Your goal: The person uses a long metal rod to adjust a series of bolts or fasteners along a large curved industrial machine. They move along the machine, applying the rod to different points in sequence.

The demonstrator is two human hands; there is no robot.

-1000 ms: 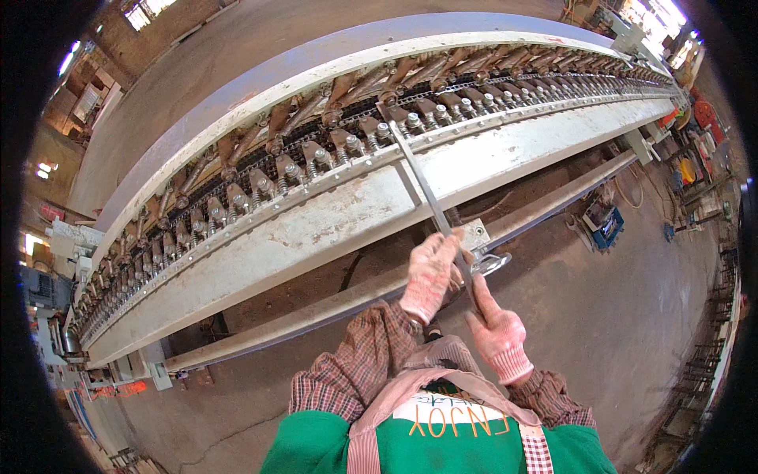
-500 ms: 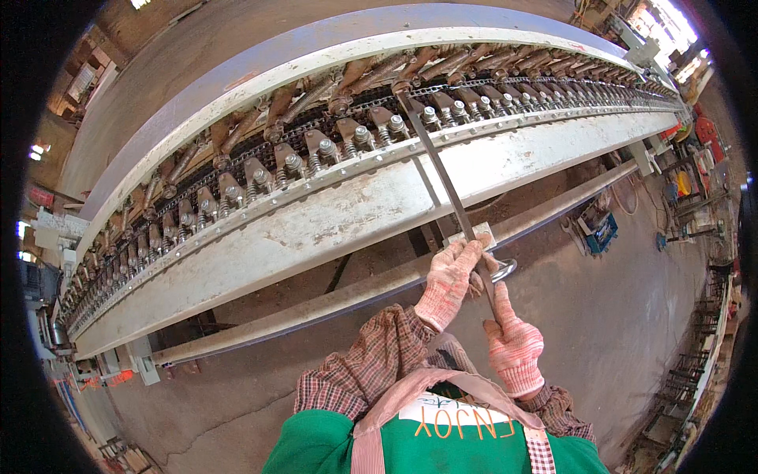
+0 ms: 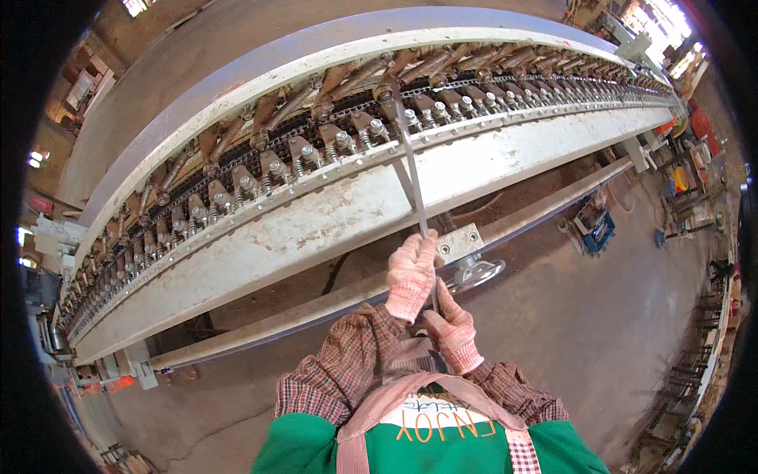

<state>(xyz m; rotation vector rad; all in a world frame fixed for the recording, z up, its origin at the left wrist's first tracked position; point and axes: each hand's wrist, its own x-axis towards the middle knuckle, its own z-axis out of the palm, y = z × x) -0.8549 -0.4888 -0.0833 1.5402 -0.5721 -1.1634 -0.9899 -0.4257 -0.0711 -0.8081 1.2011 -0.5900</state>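
Note:
A long flat metal bar [image 3: 411,167] reaches from the machine's row of rusty angled arms [image 3: 384,88] down to my hands. My left hand [image 3: 412,276], in a pale reddish work glove, is closed around the bar just in front of the white beam [image 3: 316,227]. Lower down, near my apron, my right hand [image 3: 454,332] in a matching glove grips the bar's near end; its fingers partly hide that end. The bar's far tip lies among the arms, above the bolts with springs [image 3: 345,141] and the chain.
A pale block with bolt holes [image 3: 459,243] and a shiny metal handle [image 3: 478,274] sit right of my hands on the lower rail [image 3: 545,207]. A blue toolbox [image 3: 598,231] stands on the floor at right. Shelves and tools line the far right.
Both hands have moved left with the bar's near end, and the bar now stands more upright in view. My right hand has come closer to my left, uncovering the block and handle.

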